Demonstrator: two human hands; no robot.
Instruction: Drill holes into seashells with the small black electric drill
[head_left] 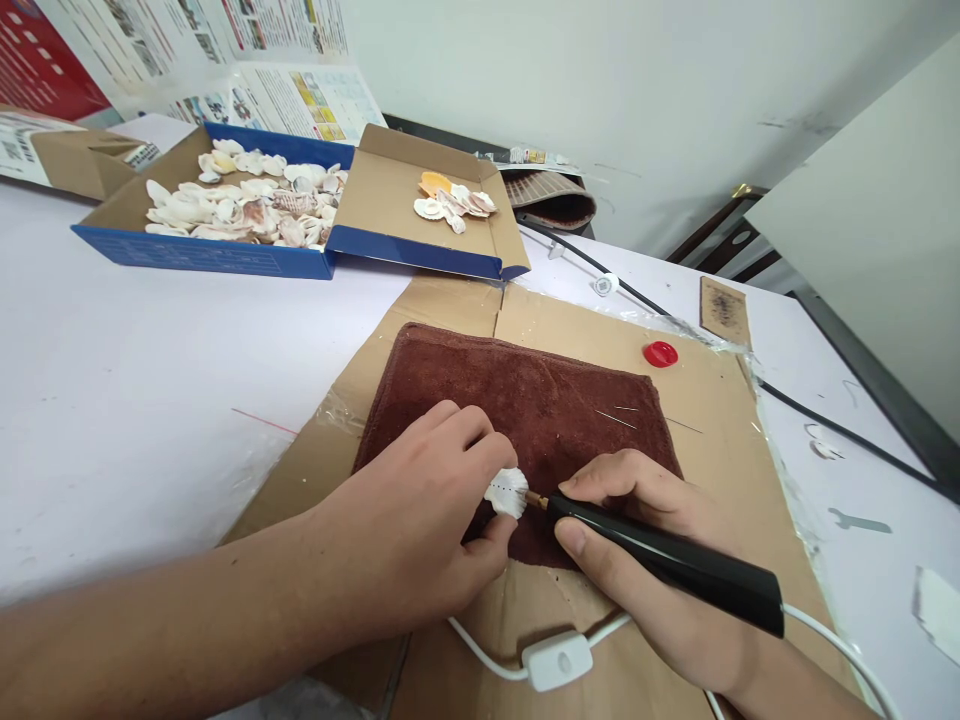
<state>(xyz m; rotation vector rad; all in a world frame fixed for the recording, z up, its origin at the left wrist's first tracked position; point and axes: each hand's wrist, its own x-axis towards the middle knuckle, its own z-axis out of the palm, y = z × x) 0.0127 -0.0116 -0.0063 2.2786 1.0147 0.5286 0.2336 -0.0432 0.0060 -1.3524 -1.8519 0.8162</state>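
Observation:
My left hand (420, 520) pinches a small white ribbed shell (508, 491) between thumb and fingers, over the near edge of a brown towel (525, 400). My right hand (637, 560) grips a black pen-shaped electric tool (675, 560) like a pencil. Its thin brass tip touches the shell's right side. A white cord with an inline switch (556, 661) runs from the tool under my hands. The towel lies on a flat sheet of cardboard (720, 420).
A blue-edged box (202, 250) at the back left holds many shells; its open lid (390, 190) carries a few more shells (452, 205). A red cap (660, 353) and thin needles (616, 418) lie on the cardboard and towel. A black cable (825, 420) crosses the white table at right.

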